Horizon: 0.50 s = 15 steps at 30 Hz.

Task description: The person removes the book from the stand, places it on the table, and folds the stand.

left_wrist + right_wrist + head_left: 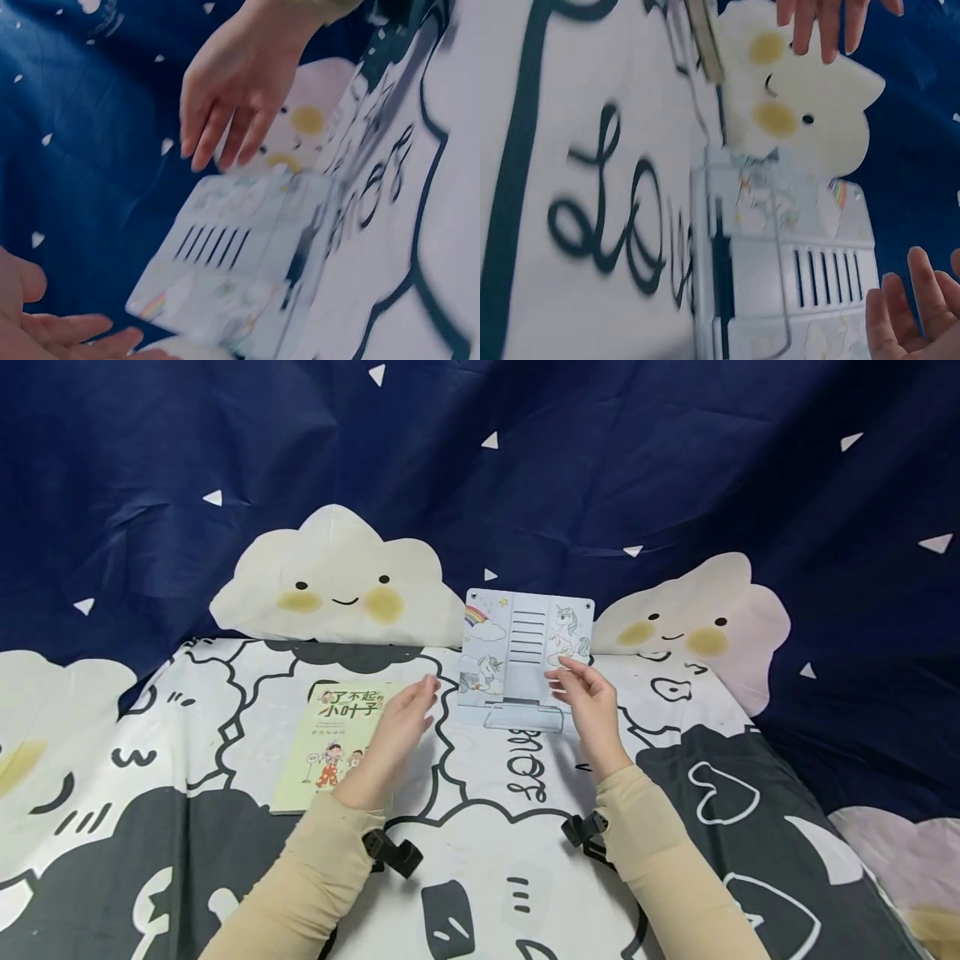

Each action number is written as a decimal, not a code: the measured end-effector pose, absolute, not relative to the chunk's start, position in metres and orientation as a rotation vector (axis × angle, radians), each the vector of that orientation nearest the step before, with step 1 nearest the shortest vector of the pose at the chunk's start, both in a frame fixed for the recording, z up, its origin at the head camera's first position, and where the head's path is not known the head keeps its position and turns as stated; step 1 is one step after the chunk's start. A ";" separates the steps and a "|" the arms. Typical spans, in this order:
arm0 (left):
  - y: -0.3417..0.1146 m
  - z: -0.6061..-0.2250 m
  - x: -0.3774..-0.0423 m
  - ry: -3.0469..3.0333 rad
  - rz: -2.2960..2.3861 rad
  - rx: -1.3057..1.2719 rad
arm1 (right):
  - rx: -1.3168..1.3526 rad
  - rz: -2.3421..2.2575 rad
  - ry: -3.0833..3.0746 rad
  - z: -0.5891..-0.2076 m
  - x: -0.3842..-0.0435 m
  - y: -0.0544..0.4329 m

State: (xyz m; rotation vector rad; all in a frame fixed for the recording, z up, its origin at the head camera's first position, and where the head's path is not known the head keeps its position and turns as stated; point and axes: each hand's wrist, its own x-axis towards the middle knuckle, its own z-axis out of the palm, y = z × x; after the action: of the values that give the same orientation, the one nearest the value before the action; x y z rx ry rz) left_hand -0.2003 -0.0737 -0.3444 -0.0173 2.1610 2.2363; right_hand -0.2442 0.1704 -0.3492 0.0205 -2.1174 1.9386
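Observation:
A white book stand [528, 647] printed with unicorns and a rainbow stands propped up on the bedspread, with a row of slots down its middle and a clear wire-like holder at its foot. My right hand [588, 706] is beside its right edge, fingers loosely bent and holding nothing; the right wrist view shows a gap between those fingers and the panel. To the left of the stand my left hand [401, 727] is raised with fingers extended, also holding nothing. It partly covers a pale green book [318, 752] with a cartoon cover, lying flat below it.
A bedspread [480, 868] with black-and-white cartoon sheep covers the surface. Behind it hangs a dark blue curtain [540, 468] with white triangles and smiling clouds. Black camera mounts [393, 853] are strapped at both wrists.

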 end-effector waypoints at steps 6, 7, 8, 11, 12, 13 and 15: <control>-0.043 -0.354 -0.199 2.188 2.167 -0.052 | -0.078 1.909 -2.116 -0.358 -0.257 0.188; -0.039 -0.357 -0.199 2.182 2.157 -0.056 | -0.095 1.908 -2.116 -0.360 -0.259 0.190; -0.035 -0.360 -0.200 2.184 2.143 -0.054 | -0.113 1.908 -2.115 -0.361 -0.261 0.193; -0.022 -0.368 -0.200 2.135 2.146 -0.038 | -0.178 1.898 -2.131 -0.365 -0.268 0.200; -0.019 -0.370 -0.201 2.129 2.147 -0.023 | -0.205 1.894 -2.141 -0.366 -0.270 0.202; -0.015 -0.372 -0.201 2.123 2.143 -0.016 | -0.228 1.888 -2.149 -0.368 -0.273 0.205; -0.007 -0.374 -0.201 2.112 2.128 -0.017 | -0.272 1.879 -2.179 -0.370 -0.277 0.209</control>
State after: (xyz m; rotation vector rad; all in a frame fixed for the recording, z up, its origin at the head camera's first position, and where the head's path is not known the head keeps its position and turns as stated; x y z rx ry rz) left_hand -0.2012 -0.0068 -0.3737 -0.0169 2.1121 2.1280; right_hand -0.2772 0.2093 -0.3703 -0.2722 -2.1788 1.8786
